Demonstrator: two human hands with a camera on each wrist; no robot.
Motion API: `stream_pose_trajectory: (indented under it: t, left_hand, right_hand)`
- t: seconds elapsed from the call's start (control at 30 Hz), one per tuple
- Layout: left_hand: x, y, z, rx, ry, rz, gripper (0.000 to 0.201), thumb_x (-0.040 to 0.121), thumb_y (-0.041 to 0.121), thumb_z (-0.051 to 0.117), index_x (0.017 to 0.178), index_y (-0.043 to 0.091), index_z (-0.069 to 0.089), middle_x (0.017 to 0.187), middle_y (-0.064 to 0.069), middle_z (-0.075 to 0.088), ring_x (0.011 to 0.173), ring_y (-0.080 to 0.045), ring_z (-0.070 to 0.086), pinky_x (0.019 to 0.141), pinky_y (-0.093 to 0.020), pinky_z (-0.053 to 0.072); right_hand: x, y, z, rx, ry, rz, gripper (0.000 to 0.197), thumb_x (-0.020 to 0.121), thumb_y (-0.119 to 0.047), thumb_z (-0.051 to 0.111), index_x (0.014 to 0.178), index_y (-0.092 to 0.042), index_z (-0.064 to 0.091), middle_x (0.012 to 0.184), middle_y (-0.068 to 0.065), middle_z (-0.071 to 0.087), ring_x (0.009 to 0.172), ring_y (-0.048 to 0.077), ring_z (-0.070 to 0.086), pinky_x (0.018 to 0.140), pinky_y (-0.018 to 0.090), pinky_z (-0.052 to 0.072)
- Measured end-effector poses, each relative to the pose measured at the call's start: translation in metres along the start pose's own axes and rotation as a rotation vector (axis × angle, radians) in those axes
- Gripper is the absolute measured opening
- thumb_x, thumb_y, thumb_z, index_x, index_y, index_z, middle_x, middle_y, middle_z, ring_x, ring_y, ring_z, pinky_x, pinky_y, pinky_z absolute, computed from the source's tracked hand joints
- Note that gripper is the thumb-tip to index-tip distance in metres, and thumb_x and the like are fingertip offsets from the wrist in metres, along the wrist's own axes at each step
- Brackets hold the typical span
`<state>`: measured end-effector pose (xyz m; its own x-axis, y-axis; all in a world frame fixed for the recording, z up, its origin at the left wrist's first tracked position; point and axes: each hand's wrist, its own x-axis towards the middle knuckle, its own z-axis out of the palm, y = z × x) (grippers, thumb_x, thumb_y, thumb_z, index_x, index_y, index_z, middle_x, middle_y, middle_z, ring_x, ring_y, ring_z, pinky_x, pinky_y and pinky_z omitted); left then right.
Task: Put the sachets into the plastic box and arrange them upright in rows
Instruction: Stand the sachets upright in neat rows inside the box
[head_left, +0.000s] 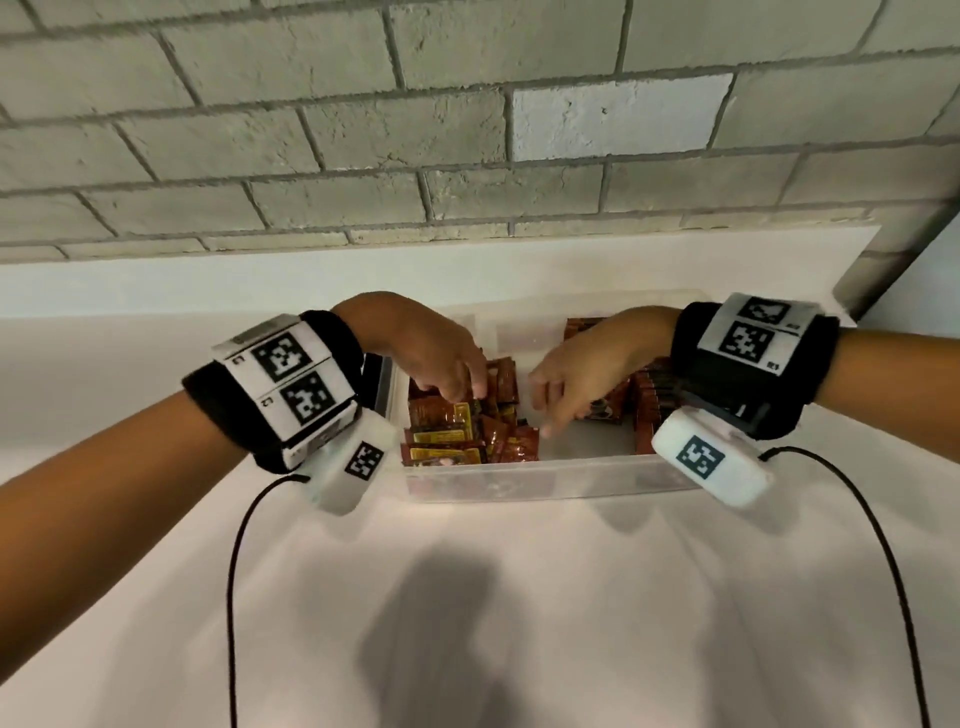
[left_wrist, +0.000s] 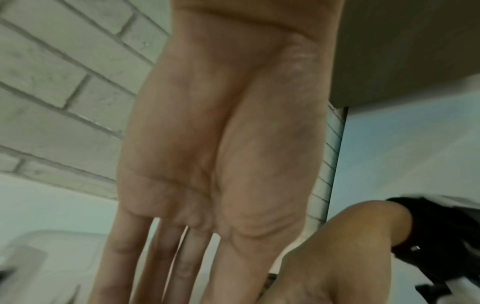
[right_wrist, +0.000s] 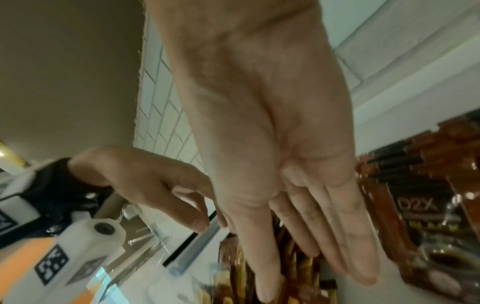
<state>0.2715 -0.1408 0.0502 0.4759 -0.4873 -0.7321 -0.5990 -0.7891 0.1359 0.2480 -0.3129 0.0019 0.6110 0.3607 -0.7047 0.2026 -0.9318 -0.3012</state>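
A clear plastic box (head_left: 519, 480) stands on the white table. Red-brown sachets with yellow labels (head_left: 447, 441) lie jumbled in its left part. More sachets (head_left: 644, 410) stand upright in rows along its right side, and they also show in the right wrist view (right_wrist: 415, 185). My left hand (head_left: 462, 392) reaches down over the left pile, fingers fairly straight (left_wrist: 168, 267), tips touching the sachets. My right hand (head_left: 545, 415) stretches from the right toward the box's middle with straight fingers (right_wrist: 311, 257). Its tips touch a sachet (head_left: 524, 441) at the pile's edge. Neither hand visibly grips anything.
A grey brick wall (head_left: 467, 130) rises just behind the box. A bare strip of the box floor (head_left: 587, 441) shows between the pile and the rows. Black cables (head_left: 234, 571) hang from both wrist units over the white tabletop (head_left: 519, 597) in front.
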Motion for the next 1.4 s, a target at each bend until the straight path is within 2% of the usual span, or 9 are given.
stream_pose_trajectory:
  t: [0.13,0.23,0.3,0.5,0.67,0.8,1.03,1.27,1.4]
  left_hand:
    - [0.000,-0.018,0.020,0.082,0.069,-0.006,0.049,0.091,0.025,0.060,0.138,0.025,0.045,0.124,0.002,0.043,0.107,-0.014,0.041,0.091,-0.030,0.036]
    - [0.000,-0.026,0.028,0.045,0.068,0.020,0.046,0.084,0.036,0.067,0.127,0.028,0.052,0.113,0.008,0.042,0.107,-0.015,0.044,0.088,-0.031,0.038]
    - [0.002,-0.027,0.033,0.058,0.060,0.020,0.045,0.081,0.041,0.070,0.122,0.029,0.057,0.115,0.007,0.043,0.110,-0.015,0.043,0.090,-0.032,0.040]
    - [0.012,-0.023,0.050,0.174,0.099,0.026,0.027,0.084,0.035,0.066,0.109,0.025,0.062,0.117,0.000,0.042,0.114,-0.019,0.035,0.090,-0.035,0.043]
    - [0.003,-0.032,0.041,0.018,0.282,0.115,0.011,0.084,0.026,0.067,0.078,0.018,0.066,0.071,0.010,0.058,0.071,-0.009,0.053,0.071,-0.026,0.044]
    - [-0.015,-0.043,0.027,-0.121,0.415,0.089,0.020,0.085,0.029,0.067,0.096,0.014,0.071,0.090,0.005,0.068,0.084,-0.011,0.060,0.072,-0.019,0.043]
    - [-0.028,-0.044,0.034,-0.789,0.634,0.142,0.015,0.088,0.020,0.065,0.091,0.005,0.069,0.088,-0.009,0.068,0.080,-0.014,0.062,0.070,-0.018,0.050]
    - [-0.012,-0.011,0.058,-1.477,0.489,0.275,0.009,0.090,0.005,0.059,0.097,-0.002,0.058,0.108,-0.020,0.067,0.098,-0.026,0.069,0.085,-0.034,0.057]
    - [-0.013,-0.002,0.065,-1.743,0.481,0.331,0.038,0.085,-0.004,0.061,0.122,-0.009,0.051,0.113,-0.023,0.066,0.100,-0.031,0.068,0.077,-0.034,0.059]
  right_hand:
    - [0.027,-0.012,0.009,0.062,-0.092,0.062,0.064,0.089,-0.039,0.061,0.130,0.008,0.047,0.094,0.018,0.062,0.071,0.015,0.049,0.055,0.014,0.042]
    - [0.036,-0.018,0.012,0.183,-0.076,0.072,0.017,0.091,-0.027,0.062,0.094,-0.010,0.064,0.086,0.002,0.064,0.072,0.008,0.059,0.060,0.012,0.050]
    - [0.037,-0.023,0.012,0.259,-0.059,0.043,0.015,0.092,-0.021,0.060,0.078,-0.018,0.059,0.079,-0.003,0.062,0.072,0.007,0.060,0.064,0.014,0.053]
    - [0.040,-0.030,0.008,0.192,0.006,-0.023,0.018,0.091,-0.022,0.061,0.089,-0.004,0.063,0.088,0.007,0.065,0.076,0.015,0.062,0.074,0.020,0.053]
    - [0.026,-0.028,-0.004,0.156,0.030,-0.031,0.028,0.089,-0.021,0.063,0.107,0.000,0.065,0.102,0.013,0.070,0.088,0.017,0.069,0.074,0.018,0.051]
    - [-0.005,-0.025,-0.017,0.183,0.163,-0.031,0.025,0.091,-0.023,0.060,0.111,-0.010,0.062,0.104,0.007,0.070,0.097,0.017,0.068,0.089,0.026,0.051]
    - [-0.044,-0.028,0.012,0.913,0.309,-0.195,0.064,0.070,-0.047,0.064,0.122,-0.014,0.045,0.115,0.012,0.061,0.105,0.021,0.065,0.093,0.029,0.052]
    - [-0.041,-0.027,0.029,1.228,0.570,-0.251,0.055,0.081,0.000,0.068,0.124,-0.012,0.036,0.103,0.018,0.062,0.086,0.025,0.067,0.069,0.024,0.058]
    - [-0.041,-0.021,0.029,1.275,0.676,-0.255,0.039,0.079,0.003,0.068,0.112,-0.006,0.048,0.098,0.014,0.066,0.094,0.025,0.066,0.078,0.026,0.057]
